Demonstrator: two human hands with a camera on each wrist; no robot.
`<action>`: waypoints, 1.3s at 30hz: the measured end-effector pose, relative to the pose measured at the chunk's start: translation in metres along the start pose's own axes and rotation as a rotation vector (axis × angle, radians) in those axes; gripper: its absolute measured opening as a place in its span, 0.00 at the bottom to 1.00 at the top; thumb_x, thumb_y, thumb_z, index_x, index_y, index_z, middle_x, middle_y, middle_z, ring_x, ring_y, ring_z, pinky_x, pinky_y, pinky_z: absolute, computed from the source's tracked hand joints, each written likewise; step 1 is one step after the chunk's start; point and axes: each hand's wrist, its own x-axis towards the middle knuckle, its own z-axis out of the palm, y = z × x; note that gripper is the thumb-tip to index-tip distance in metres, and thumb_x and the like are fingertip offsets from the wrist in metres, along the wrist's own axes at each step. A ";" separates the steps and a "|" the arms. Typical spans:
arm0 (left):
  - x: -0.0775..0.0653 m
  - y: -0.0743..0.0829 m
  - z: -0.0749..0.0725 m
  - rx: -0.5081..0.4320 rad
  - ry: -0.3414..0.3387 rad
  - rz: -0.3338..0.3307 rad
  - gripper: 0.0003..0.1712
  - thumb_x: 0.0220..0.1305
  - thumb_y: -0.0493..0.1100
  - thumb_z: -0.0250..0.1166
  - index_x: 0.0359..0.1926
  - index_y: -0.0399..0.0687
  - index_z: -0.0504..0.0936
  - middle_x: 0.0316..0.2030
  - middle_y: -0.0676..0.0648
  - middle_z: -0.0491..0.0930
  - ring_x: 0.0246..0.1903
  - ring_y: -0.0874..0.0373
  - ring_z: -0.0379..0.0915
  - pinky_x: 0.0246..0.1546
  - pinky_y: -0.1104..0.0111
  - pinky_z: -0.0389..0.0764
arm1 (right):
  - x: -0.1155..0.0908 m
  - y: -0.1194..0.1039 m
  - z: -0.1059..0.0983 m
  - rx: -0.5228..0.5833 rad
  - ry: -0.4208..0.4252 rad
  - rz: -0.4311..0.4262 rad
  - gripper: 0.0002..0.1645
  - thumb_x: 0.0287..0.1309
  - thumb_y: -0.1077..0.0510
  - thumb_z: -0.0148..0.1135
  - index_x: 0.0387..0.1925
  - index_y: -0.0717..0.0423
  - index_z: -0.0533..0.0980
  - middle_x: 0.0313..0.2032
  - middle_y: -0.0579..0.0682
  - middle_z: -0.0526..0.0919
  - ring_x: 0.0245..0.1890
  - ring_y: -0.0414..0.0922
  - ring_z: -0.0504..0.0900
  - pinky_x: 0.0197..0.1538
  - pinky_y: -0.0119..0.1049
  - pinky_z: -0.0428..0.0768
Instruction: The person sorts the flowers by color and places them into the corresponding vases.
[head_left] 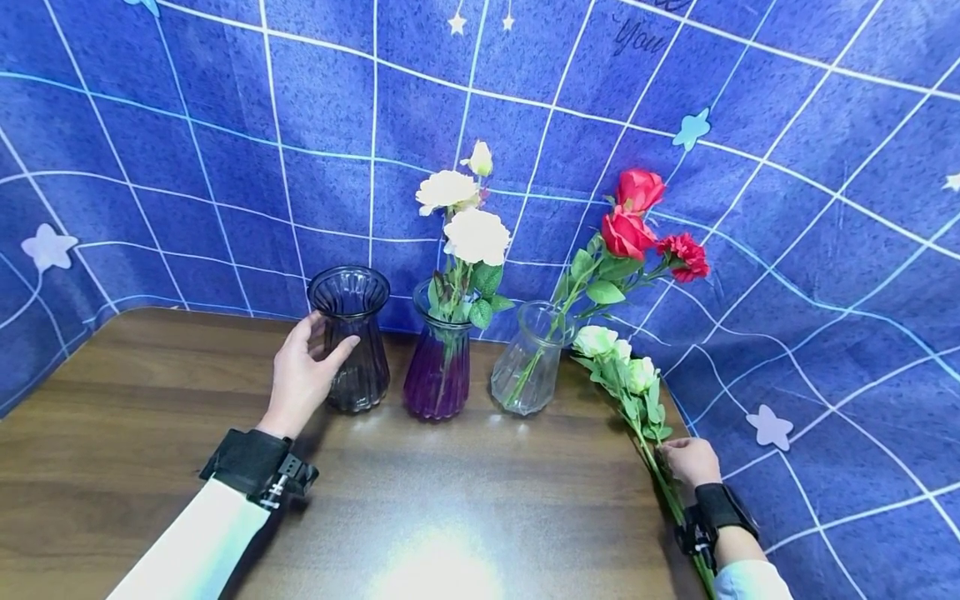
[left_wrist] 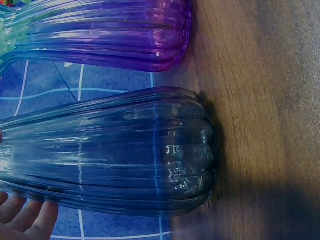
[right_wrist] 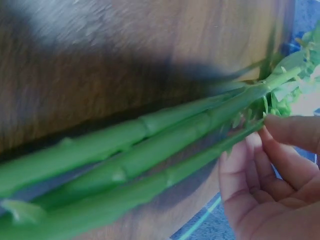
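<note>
A dark grey ribbed glass vase (head_left: 358, 362) stands upright on the left. My left hand (head_left: 303, 371) holds it from its left side, thumb across the front and fingers at the neck; in the left wrist view, fingertips (left_wrist: 45, 217) lie along the vase's edge. At the table's right edge lies a bunch of white artificial flowers (head_left: 641, 375) with long green stems (right_wrist: 160, 155). My right hand (head_left: 692, 461) pinches a stem just below the leaves, between thumb and index finger.
A purple vase (head_left: 437, 379) holding white flowers (head_left: 477, 236) stands right of the grey one. Beside it, a clear vase (head_left: 525, 379) holds red flowers (head_left: 628, 232) leaning right. A blue patterned cloth (head_left: 225, 150) hangs behind the wooden table (head_left: 450, 475).
</note>
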 end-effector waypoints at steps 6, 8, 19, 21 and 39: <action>0.001 0.001 0.002 0.009 -0.006 0.006 0.34 0.58 0.46 0.67 0.60 0.34 0.67 0.56 0.32 0.73 0.51 0.40 0.74 0.52 0.53 0.77 | -0.002 0.004 -0.005 0.059 -0.035 0.023 0.17 0.51 0.60 0.54 0.36 0.70 0.80 0.18 0.51 0.80 0.16 0.39 0.74 0.23 0.33 0.71; 0.001 0.001 0.002 0.009 -0.005 0.007 0.33 0.58 0.46 0.67 0.60 0.35 0.67 0.55 0.32 0.73 0.51 0.41 0.74 0.52 0.53 0.77 | -0.003 0.005 -0.008 0.084 -0.034 0.031 0.17 0.49 0.61 0.53 0.37 0.70 0.80 0.17 0.49 0.79 0.15 0.39 0.73 0.21 0.33 0.70; 0.002 0.002 0.001 0.024 0.002 0.013 0.33 0.58 0.47 0.66 0.61 0.36 0.67 0.55 0.34 0.74 0.51 0.42 0.75 0.52 0.53 0.77 | -0.017 -0.006 -0.030 0.281 -0.029 0.085 0.18 0.54 0.61 0.55 0.42 0.73 0.78 0.13 0.40 0.73 0.18 0.38 0.70 0.22 0.30 0.69; 0.002 0.001 0.001 0.028 0.004 0.012 0.33 0.58 0.46 0.66 0.61 0.36 0.68 0.55 0.34 0.74 0.50 0.42 0.75 0.52 0.53 0.77 | -0.019 -0.007 -0.034 0.283 -0.014 0.086 0.19 0.55 0.60 0.56 0.42 0.73 0.78 0.13 0.40 0.74 0.17 0.37 0.70 0.22 0.29 0.69; 0.001 0.001 0.002 0.006 0.010 0.007 0.33 0.57 0.44 0.67 0.60 0.34 0.68 0.55 0.33 0.73 0.49 0.42 0.76 0.51 0.54 0.77 | -0.028 -0.022 -0.073 0.555 0.213 0.085 0.14 0.59 0.55 0.60 0.43 0.59 0.80 0.16 0.27 0.77 0.18 0.29 0.73 0.27 0.23 0.75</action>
